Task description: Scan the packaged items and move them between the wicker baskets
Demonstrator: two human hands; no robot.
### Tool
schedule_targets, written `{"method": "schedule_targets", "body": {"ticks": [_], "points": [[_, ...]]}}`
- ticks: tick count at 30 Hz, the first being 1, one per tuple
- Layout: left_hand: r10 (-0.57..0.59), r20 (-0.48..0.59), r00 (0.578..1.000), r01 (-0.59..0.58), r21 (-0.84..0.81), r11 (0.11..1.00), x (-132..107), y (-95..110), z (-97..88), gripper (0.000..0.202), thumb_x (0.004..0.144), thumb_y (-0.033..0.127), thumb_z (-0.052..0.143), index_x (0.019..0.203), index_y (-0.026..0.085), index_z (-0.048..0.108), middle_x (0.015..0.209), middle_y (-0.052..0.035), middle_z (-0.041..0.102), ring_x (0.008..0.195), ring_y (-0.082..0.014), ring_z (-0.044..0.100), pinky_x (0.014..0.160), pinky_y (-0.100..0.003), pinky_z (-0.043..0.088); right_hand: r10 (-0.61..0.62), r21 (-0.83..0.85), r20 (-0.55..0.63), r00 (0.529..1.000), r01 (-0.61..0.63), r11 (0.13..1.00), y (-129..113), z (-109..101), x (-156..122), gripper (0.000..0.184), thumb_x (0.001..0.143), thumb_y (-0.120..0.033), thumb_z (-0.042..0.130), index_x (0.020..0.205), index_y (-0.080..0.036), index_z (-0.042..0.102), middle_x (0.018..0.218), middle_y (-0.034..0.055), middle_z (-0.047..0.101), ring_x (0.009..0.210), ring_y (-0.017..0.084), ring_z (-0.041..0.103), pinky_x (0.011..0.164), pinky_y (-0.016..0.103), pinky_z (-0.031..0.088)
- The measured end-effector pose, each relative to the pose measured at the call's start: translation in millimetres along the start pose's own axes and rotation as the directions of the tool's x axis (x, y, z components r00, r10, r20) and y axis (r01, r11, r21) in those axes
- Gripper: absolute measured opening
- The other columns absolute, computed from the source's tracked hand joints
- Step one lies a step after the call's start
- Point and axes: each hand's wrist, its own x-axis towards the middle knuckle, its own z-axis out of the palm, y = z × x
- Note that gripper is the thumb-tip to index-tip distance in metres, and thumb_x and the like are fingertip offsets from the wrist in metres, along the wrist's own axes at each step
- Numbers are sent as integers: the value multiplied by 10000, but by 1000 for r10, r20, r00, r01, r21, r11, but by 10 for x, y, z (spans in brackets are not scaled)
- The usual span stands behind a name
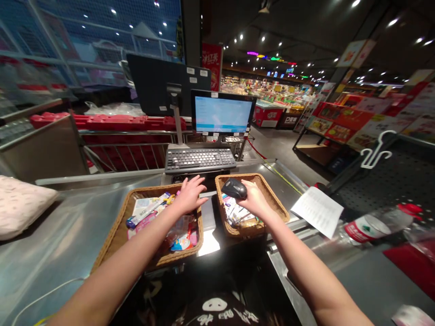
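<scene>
My right hand [253, 197] is closed around a black barcode scanner [234, 188], above the right wicker basket [275, 199]. Under the scanner, small packets [238, 213] lie in that basket. With fingers spread, my left hand [190, 194] hovers over the far right corner of the left wicker basket [117, 222], holding nothing. Packaged small goods fill part of this basket, among them a long pack with a blue end [147, 213] and a blue and white packet [183, 242]. My left forearm hides some of its contents.
A keyboard [200, 158] and a lit screen [222, 114] stand beyond the baskets. To the right are a printed paper sheet [317, 210] and a red-capped bottle [370, 228] lying down. A pale patterned cushion-like thing [23, 206] rests on the metal counter [68, 244] at left.
</scene>
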Motion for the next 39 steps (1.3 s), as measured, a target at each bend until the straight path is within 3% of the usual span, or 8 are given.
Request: {"method": "schedule_targets", "body": {"ticks": [6,11,17,23,27,31,35,39], "points": [[211,181,960,-209,-32,977,711,541,569,209,823,287,576,988,235,692,1377,-95,531,1376,-301,345,1144,-615,128,101,-68,-46,994,-103,992,490,-258,-31,238,662,-208,676,894,-168,640,961,76,665,1010,266,593,981,439,394],[116,254,960,-133,47,990,1116,804,1077,273,794,128,504,918,211,732,1348,-117,565,1416,-317,271,1156,-601,52,207,-78,-83,975,-214,974,814,-298,-156,261,679,-244,687,923,-176,624,975,75,662,1006,271,592,1016,516,343],[89,306,948,-115,71,991,1325,933,1568,386,792,129,452,1068,214,708,1379,-108,550,1448,-276,209,1175,-540,-20,268,-44,-95,959,-272,961,1045,-331,-257,223,688,-231,672,896,-189,602,937,51,649,974,252,598,1011,535,349],[-40,415,909,-4,103,995,1354,901,1967,362,698,309,634,1050,291,714,1230,-121,657,1384,-375,316,1132,-620,48,282,-8,-100,954,-284,959,1158,-397,-250,198,676,-241,661,842,-197,562,901,27,621,956,234,582,1005,514,363],[-128,431,893,80,128,988,1349,860,2036,360,647,291,682,999,231,729,1239,-178,637,1355,-438,326,1086,-649,140,277,9,-95,956,-278,961,1194,-405,-234,186,669,-247,657,814,-197,551,893,24,612,936,234,574,989,508,370],[-183,383,905,141,136,981,1352,870,1947,277,751,292,593,971,188,725,1191,-206,649,1289,-431,403,1032,-638,246,273,16,-94,957,-272,962,1201,-381,-221,207,675,-246,656,851,-196,561,910,31,616,949,238,570,991,510,360],[-198,329,923,172,108,979,1400,896,1792,275,809,292,540,920,116,721,1050,-237,676,1101,-362,564,968,-534,376,270,15,-95,958,-270,963,1192,-375,-222,232,677,-237,658,887,-199,569,926,33,622,958,240,570,990,511,361],[-125,291,949,133,-9,991,1453,869,1611,217,809,247,528,841,161,725,989,-155,715,1015,-270,628,962,-428,428,276,9,-96,956,-277,961,1174,-393,-231,203,671,-227,660,849,-199,567,906,31,621,958,241,571,994,514,360]]}}
